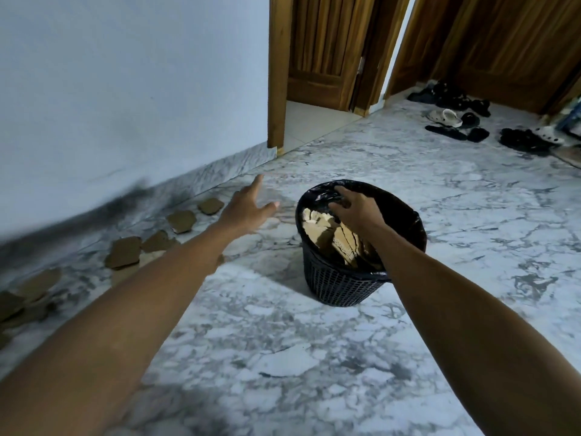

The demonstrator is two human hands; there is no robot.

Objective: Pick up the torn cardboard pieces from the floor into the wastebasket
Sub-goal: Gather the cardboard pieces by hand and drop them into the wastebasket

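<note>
1. Reaching out over the floor, the left hand has its fingers spread and straight and holds nothing; it is stretched toward the wall side of the room.

2. The right hand is over the mouth of the wastebasket, fingers curled down at the black liner. Whether it pinches the liner, a scrap, or nothing, I cannot tell.

3. The wastebasket stands on the floor ahead, slightly right of centre, already holding pale cardboard scraps standing on edge.

4. The torn cardboard pieces that are not yet collected lie flat in a loose row along the foot of the wall, left of the basket and well apart from it. The row runs from the near left corner of the view away toward the door frame.

5. The relation that matters: those pieces lie to the left of both hands, so the left hand is clearly the nearer one. The far end piece is just beside it on its left, while the largest cluster sits lower, beside the left forearm.

6. My judgement is that the job is partly done, and the next pick suits the left hand, which would then carry rightward across to the basket.

7. Dark and pale shoes lie by the far wooden doors, clear of the work.
</note>
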